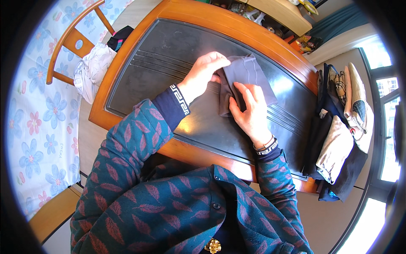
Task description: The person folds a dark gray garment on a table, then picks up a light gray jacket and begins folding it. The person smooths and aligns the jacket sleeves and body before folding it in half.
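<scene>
A dark grey piece of cloth [253, 74], folded into a small packet, lies over the far middle of the black tabletop. Thumb and fingers of my left hand [201, 76] pinch its upper left edge. My right hand [253, 116] grips the near fold, its thumb and index finger at the cloth's lower left part. An opening or loose layer of the fabric shows between the two hands. What kind of garment it is cannot be made out. Some fingertips of both hands are hidden by the cloth.
The table [169, 42] has a raised wooden rim. A pile of folded clothes [338, 127] sits at its right end and overhangs the edge. On the left stands a wooden chair [80, 42] with white cloth [93, 70] on it. Wooden shelves [279, 15] are at the back.
</scene>
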